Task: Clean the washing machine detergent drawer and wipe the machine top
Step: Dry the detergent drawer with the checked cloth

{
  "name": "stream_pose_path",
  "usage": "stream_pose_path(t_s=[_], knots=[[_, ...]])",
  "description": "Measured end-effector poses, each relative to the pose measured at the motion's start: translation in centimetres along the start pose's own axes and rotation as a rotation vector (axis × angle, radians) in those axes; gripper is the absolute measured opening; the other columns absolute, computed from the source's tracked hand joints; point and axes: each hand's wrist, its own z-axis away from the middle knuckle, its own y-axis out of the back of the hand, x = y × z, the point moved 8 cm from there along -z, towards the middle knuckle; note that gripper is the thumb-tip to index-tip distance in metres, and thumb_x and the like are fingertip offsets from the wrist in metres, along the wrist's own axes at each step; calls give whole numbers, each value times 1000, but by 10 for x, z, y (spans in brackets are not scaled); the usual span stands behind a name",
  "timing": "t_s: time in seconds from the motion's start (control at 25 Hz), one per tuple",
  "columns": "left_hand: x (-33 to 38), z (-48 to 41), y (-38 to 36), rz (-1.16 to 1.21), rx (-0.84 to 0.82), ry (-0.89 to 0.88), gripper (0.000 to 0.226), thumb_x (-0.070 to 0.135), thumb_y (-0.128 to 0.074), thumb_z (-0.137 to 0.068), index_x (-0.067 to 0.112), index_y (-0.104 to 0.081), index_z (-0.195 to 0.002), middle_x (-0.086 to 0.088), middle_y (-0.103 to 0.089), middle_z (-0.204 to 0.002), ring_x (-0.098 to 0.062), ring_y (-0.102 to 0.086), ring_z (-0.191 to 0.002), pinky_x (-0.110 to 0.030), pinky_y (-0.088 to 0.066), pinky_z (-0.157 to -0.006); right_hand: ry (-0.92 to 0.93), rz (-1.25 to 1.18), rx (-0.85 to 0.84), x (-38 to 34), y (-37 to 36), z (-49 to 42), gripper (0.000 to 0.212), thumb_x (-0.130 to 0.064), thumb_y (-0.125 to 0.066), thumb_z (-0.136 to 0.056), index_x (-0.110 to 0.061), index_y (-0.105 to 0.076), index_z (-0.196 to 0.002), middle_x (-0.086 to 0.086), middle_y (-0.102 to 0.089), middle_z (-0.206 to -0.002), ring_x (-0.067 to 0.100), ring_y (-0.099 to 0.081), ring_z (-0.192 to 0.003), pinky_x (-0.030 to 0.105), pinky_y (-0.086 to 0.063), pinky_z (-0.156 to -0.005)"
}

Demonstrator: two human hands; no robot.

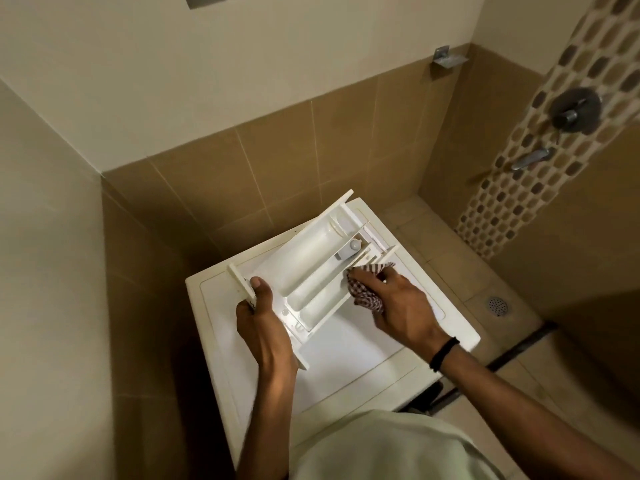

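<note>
1. Thumb and curled fingers of the left hand (pixel 261 317) clamp the front panel of the drawer (pixel 311 271) at its 8 o'clock end, the thumb lying over the panel's top edge.
2. The drawer sits above the middle of the washing machine top (pixel 346 348), running from 7 o'clock to 1 o'clock. Whether its far end rests on the top, I cannot tell.
3. It looks like light, stiff moulded plastic. The thin dividers would probably crack if twisted, and soap film may make it slippery. The thick front panel seems the safest place to hold, as the left hand does.
4. It is white, with one wide trough on the 10 o'clock side, two narrower channels beside it, and a small pale cap standing in the section near 1 o'clock.
5. A checked cloth (pixel 367 289) is bunched against the drawer's 3 o'clock wall.
6. The right hand (pixel 398 306) has its fingers curled round that cloth, pressing it to the wall. A dark band (pixel 444 353) circles the wrist.
7. Further out at 3 o'clock a round drain (pixel 498 304) sits in the floor.
</note>
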Motion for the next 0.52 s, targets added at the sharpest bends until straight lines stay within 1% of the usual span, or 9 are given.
stream_pose_path(t_s=[0.04,0.12,0.16,0.24,0.32,0.4,0.44,0.48,0.52], knots=[[-2,0,-1,13,-5,32,46,53,-61,-97,8,-58,-105,-4,-51,-80,-25,-52,-77,-31,-44,-71,18,9,14,11,0,-3,72,-15,-64,-82,-41,-40,-145,7,-55,-104,27,-58,-79,31,-50,-57],[-3,2,-6,34,-18,91,40,50,-59,-100,11,-55,-108,0,-55,-86,-23,-55,-79,-29,-40,-67,34,-26,56,23,0,-3,71,-10,-66,-81,-36,-44,-143,7,-48,-103,27,-53,-80,31,-48,-56],[-3,3,-8,46,-23,105,37,49,-58,-101,13,-55,-110,2,-56,-89,-19,-55,-80,-28,-38,-65,34,-55,103,28,4,-2,69,-9,-68,-81,-34,-46,-142,8,-47,-106,27,-53,-82,31,-48,-56],[1,4,-9,44,-24,96,38,46,-57,-102,11,-55,-116,5,-55,-90,-13,-53,-79,-24,-35,-62,9,-73,190,41,11,-4,65,-10,-71,-85,-31,-49,-142,10,-48,-114,26,-54,-85,31,-51,-59],[3,4,-7,13,-18,92,43,46,-56,-102,8,-55,-122,-1,-59,-95,-15,-53,-79,-24,-34,-61,-90,-89,256,56,20,-9,61,-14,-72,-89,-31,-50,-143,11,-49,-121,23,-57,-85,33,-54,-61],[2,2,-7,-13,-16,94,53,47,-56,-102,0,-56,-126,-12,-58,-101,-22,-52,-75,-25,-35,-63,-175,-177,298,55,20,-7,58,-12,-69,-89,-28,-52,-142,11,-51,-125,22,-60,-85,36,-57,-66],[1,0,-6,-28,-14,92,56,47,-56,-101,-4,-56,-126,-15,-55,-97,-24,-50,-72,-26,-37,-66,-159,-232,280,44,15,-2,56,-12,-68,-90,-27,-53,-142,11,-52,-127,22,-62,-86,34,-58,-69],[-1,-3,-5,-41,-15,79,59,47,-57,-101,-7,-57,-125,-15,-53,-90,-26,-47,-70,-27,-38,-68,-83,-246,231,27,8,6,56,-13,-66,-90,-27,-53,-142,10,-52,-129,23,-64,-89,31,-58,-72],[0,-5,-4,-54,-21,60,61,47,-59,-100,-9,-57,-123,-14,-52,-85,-26,-47,-70,-29,-40,-69,7,-209,161,13,1,16,59,-14,-66,-89,-29,-50,-144,9,-52,-130,23,-66,-91,29,-58,-72]])
